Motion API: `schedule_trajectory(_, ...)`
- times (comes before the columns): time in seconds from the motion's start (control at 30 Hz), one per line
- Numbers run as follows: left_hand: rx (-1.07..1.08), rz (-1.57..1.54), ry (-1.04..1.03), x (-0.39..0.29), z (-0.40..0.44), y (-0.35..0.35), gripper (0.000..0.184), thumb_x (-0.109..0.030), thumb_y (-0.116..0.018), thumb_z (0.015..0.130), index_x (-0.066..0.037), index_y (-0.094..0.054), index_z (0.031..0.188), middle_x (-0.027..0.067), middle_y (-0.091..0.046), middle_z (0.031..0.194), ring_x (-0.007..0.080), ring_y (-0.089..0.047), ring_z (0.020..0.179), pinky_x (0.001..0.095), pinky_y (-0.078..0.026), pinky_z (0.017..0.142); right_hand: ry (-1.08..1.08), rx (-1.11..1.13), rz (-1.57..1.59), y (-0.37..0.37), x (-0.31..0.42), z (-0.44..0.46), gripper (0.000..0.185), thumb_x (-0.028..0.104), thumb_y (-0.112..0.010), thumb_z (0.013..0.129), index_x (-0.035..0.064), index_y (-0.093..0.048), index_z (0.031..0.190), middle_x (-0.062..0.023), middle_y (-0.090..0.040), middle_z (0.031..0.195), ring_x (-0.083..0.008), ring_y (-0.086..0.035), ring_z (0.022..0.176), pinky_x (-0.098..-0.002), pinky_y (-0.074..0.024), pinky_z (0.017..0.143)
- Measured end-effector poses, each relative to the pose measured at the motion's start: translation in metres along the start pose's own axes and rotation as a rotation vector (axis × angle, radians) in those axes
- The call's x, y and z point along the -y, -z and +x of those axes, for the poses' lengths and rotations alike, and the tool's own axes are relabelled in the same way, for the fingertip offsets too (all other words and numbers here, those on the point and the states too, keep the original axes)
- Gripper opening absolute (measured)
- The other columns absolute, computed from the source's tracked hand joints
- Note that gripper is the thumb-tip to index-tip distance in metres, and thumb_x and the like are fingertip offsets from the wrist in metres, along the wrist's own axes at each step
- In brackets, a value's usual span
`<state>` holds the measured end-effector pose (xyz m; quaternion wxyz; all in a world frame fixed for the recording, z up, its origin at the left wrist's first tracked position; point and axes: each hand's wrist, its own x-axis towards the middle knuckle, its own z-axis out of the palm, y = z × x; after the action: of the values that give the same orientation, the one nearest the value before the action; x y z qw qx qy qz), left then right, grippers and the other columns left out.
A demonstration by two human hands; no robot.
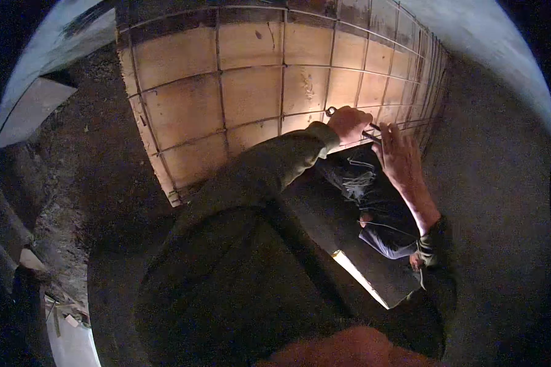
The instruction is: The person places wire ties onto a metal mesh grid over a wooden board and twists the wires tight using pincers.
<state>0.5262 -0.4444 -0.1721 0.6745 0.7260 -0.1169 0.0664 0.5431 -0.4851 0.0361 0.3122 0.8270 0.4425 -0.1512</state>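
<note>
My left hand (349, 124) is closed round a pair of dark metal pincers, in front of the wire mesh. The pincers (331, 112) show a rounded head on the left of the fist, and two dark handles stick out on its right. Close by on the right, my right hand (401, 153) has its fingers stretched upward beside the handle ends; whether it touches them I cannot tell. Behind both hands, the steel mesh (282, 65) stands against a lit wooden panel (251, 48). A tangle of thin wire (358, 183) lies below the hands on something dark.
A pale strip like a board edge (361, 279) lies low in front of me. Dark rough ground (98, 147) runs along the left, with a light flat piece (40, 110) on it. A grey surface (490, 183) rises at the right.
</note>
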Motion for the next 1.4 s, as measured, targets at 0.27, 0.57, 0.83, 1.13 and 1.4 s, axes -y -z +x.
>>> schedule_trajectory(0.27, 0.095, -0.020, -0.006, 0.001, 0.002, 0.008, 0.015, -0.009, -0.059, 0.066, -0.006, -0.054, 0.080, 0.0141, -0.059, 0.070, 0.0353, -0.062, 0.072, 0.0481, -0.048, 0.061, -0.012, 0.135, 0.026, -0.018, -0.012, 0.010, 0.035, 0.034, -0.059, 0.087, 0.0066, -0.051, 0.107, -0.0113, -0.056, 0.087, -0.0301, -0.060, 0.066, -0.0411, -0.0491, 0.055)
schedule_trajectory(0.57, -0.203, 0.178, -0.102, -0.014, -0.012, 0.008, 0.025, -0.020, -0.067, 0.069, -0.008, -0.058, 0.088, 0.0083, -0.059, 0.082, 0.0289, -0.059, 0.080, 0.0410, -0.044, 0.071, -0.049, 0.216, 0.218, -0.020, -0.006, 0.008, 0.038, 0.040, -0.048, 0.092, 0.0043, -0.056, 0.082, -0.0112, -0.057, 0.061, -0.0295, -0.056, 0.050, -0.0398, -0.0433, 0.045)
schedule_trajectory(0.83, -0.153, 0.187, -0.161, -0.012, -0.025, 0.000, 0.023, -0.019, -0.065, 0.071, -0.007, -0.053, 0.087, 0.0086, -0.055, 0.069, 0.0278, -0.059, 0.070, 0.0416, -0.044, 0.061, -0.659, 0.604, 1.029, -0.047, 0.001, -0.016, 0.049, 0.049, -0.042, 0.094, 0.0058, -0.061, 0.083, -0.0117, -0.057, 0.061, -0.0302, -0.056, 0.053, -0.0412, -0.0449, 0.051)
schedule_trajectory(1.13, 0.179, -0.003, -0.095, 0.004, 0.000, 0.013, 0.015, -0.017, -0.055, 0.079, -0.005, -0.050, 0.087, 0.0147, -0.057, 0.069, 0.0366, -0.061, 0.072, 0.0465, -0.049, 0.063, -0.062, 0.039, 0.048, -0.020, 0.010, 0.001, 0.044, 0.039, -0.059, 0.085, 0.0068, -0.049, 0.113, -0.0123, -0.057, 0.092, -0.0286, -0.058, 0.068, -0.0411, -0.0482, 0.059)
schedule_trajectory(1.4, -0.186, 0.031, -0.108, -0.014, -0.018, 0.013, 0.030, -0.018, -0.072, 0.068, -0.005, -0.051, 0.086, 0.0125, -0.057, 0.074, 0.0324, -0.059, 0.071, 0.0439, -0.046, 0.065, -0.158, 0.176, 0.248, -0.033, 0.008, 0.004, 0.031, 0.032, -0.050, 0.093, 0.0029, -0.056, 0.102, -0.0147, -0.059, 0.072, -0.0300, -0.064, 0.062, -0.0426, -0.0510, 0.055)
